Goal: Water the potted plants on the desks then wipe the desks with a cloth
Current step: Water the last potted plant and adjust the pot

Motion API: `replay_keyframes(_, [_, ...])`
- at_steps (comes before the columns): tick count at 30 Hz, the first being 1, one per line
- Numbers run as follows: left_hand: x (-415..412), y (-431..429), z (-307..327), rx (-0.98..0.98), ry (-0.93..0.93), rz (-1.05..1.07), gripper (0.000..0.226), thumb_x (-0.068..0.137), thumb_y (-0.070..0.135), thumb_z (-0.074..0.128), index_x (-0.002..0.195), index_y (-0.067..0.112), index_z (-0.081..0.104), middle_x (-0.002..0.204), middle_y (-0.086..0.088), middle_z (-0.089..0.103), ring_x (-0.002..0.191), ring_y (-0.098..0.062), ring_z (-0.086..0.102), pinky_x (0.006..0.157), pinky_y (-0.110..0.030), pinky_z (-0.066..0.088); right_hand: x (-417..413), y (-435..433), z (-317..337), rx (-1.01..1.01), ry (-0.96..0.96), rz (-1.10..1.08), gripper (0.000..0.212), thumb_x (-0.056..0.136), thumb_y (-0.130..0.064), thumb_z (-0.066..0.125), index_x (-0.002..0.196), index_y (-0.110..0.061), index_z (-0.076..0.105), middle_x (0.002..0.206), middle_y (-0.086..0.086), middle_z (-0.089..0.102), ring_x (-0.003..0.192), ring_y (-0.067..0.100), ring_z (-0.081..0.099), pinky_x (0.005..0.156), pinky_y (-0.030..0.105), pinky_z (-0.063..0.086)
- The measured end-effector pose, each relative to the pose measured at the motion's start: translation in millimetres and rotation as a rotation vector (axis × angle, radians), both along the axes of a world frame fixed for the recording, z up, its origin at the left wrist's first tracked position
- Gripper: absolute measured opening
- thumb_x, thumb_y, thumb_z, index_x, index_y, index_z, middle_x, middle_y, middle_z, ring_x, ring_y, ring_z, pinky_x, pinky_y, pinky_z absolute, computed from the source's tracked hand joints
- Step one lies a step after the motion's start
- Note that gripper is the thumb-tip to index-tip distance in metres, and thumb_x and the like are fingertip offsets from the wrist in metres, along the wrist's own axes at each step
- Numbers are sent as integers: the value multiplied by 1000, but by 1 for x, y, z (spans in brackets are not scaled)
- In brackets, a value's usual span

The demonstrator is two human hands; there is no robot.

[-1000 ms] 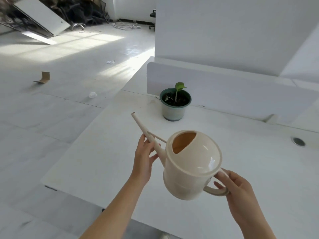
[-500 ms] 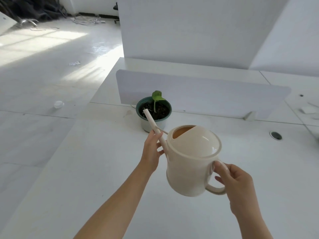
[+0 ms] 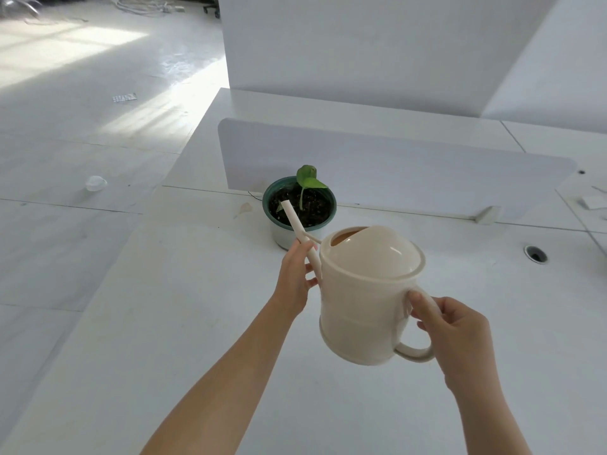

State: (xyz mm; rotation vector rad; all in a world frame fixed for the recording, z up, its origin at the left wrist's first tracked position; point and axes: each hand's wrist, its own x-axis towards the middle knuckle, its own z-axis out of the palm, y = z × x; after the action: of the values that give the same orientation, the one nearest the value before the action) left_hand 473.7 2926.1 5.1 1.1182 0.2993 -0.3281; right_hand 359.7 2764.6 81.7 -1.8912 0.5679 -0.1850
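Observation:
A cream watering can (image 3: 364,297) is held in the air above the white desk (image 3: 184,323). My right hand (image 3: 456,336) grips its loop handle at the lower right. My left hand (image 3: 295,277) holds the thin spout near its base. The spout tip reaches over the dark soil of a potted plant (image 3: 303,205), a green-rimmed pot with a small green seedling, standing against the low white divider. No water stream is visible. No cloth is in view.
A low white divider panel (image 3: 410,172) runs across the desk behind the pot. A round cable grommet (image 3: 536,254) sits at the right. A tall white partition (image 3: 361,47) stands beyond. On the floor to the left lies a small clear cup (image 3: 96,183).
The watering can and both hands have moved closer to the pot; the spout tip, which was short of the pot, now lies over its soil. My view has moved nearer the desk.

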Motion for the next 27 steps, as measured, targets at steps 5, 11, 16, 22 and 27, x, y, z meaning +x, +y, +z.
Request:
replay_keyframes(5, [-2, -7, -6, -25, 26, -22, 14, 93, 25, 40, 95, 14, 49, 85, -1, 53, 79, -18, 52, 69, -33, 44, -1, -10, -4, -41, 5, -26, 32, 78, -26, 67, 62, 1, 60, 85, 40, 59, 84, 53, 56, 64, 35, 37])
replay_keyframes(11, [-4, -21, -9, -40, 45, -71, 12, 93, 25, 40, 94, 16, 46, 83, -1, 51, 78, -18, 52, 70, -34, 44, -5, -24, -4, -95, 9, -50, 37, 77, -30, 67, 63, 3, 59, 85, 40, 59, 85, 53, 57, 63, 36, 36])
replay_keyframes(16, [5, -34, -1, -36, 45, -101, 12, 93, 27, 41, 94, 16, 46, 87, -1, 50, 80, -18, 51, 73, -35, 44, -6, -33, -3, -106, -2, -87, 40, 77, -32, 67, 64, 5, 58, 85, 41, 58, 84, 53, 56, 60, 30, 37])
replay_keyframes(22, [18, -48, 16, -38, 54, -121, 16, 93, 28, 41, 98, 16, 50, 92, -1, 48, 80, -17, 50, 74, -34, 44, -2, -35, 5, -115, -31, -118, 28, 78, -32, 66, 58, -13, 61, 87, 38, 60, 85, 51, 57, 53, 25, 37])
replay_keyframes(27, [18, -48, 19, -48, 78, -124, 16, 94, 26, 39, 93, 16, 51, 86, -1, 51, 74, -16, 51, 69, -33, 45, -1, -35, 7, -132, -35, -115, 28, 77, -33, 67, 57, -14, 61, 86, 36, 62, 85, 49, 58, 50, 23, 36])
